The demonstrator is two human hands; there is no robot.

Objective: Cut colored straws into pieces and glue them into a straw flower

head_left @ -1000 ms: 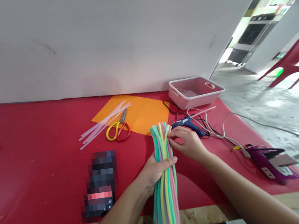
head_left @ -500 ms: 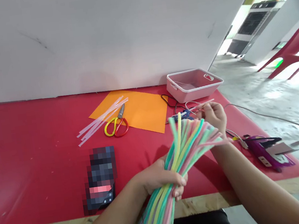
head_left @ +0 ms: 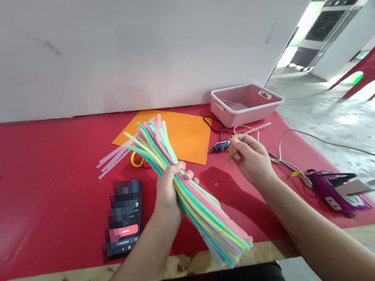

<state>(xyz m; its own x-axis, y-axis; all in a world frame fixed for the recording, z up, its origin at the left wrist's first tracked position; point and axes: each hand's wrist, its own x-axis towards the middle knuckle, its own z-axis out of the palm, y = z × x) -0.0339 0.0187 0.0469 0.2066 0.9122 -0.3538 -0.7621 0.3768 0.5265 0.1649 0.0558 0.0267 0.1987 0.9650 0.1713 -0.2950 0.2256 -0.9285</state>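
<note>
My left hand (head_left: 171,188) is wrapped around a thick bundle of pastel pipe cleaners (head_left: 210,211) in green, yellow, pink and purple. The bundle slants, its fanned upper ends over the orange sheet (head_left: 190,135) and its lower ends near the table's front edge. A thin band (head_left: 217,234) circles it near the lower end. Apart from the bundle, my right hand (head_left: 250,157) has its thumb and fingertips pinched together; what lies between them is too small to make out. Just beyond those fingertips lies a blue glue gun (head_left: 221,146) on the table.
Pale translucent strips (head_left: 116,159) and partly covered yellow-and-red scissors (head_left: 137,160) lie behind the bundle. A phone (head_left: 124,220) is at left front. A pink basket (head_left: 247,105) stands at the back right, with cables and a purple power strip (head_left: 335,190) in front. A white board (head_left: 127,47) rises behind.
The bundle has swung over, its upper ends now pointing up-left and its lower ends down-right. My left hand moved up and left with it. My right hand shifted left and slightly down.
</note>
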